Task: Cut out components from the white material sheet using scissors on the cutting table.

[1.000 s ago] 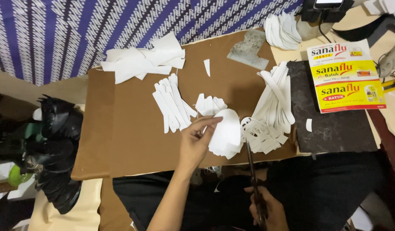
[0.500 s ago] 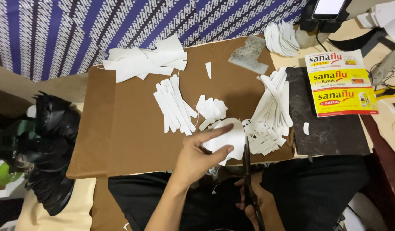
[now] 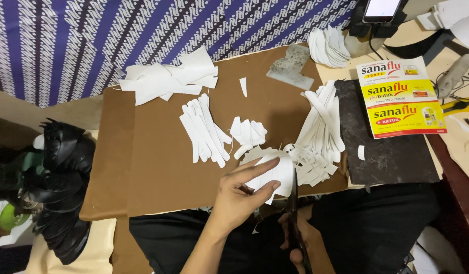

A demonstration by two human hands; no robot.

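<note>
Left hand [image 3: 239,195] pinches a white paper piece [image 3: 272,172] at the brown cardboard sheet's [image 3: 158,167] near edge. Right hand [image 3: 298,238], over the lap, closed around black scissors [image 3: 293,213], blades at the paper.

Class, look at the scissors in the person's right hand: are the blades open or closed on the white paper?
Cannot tell. The scissors show as one dark line beside the white paper, hiding any gap.

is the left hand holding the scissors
No, the left hand pinches a piece of white paper, while the right hand works the scissors.
</note>
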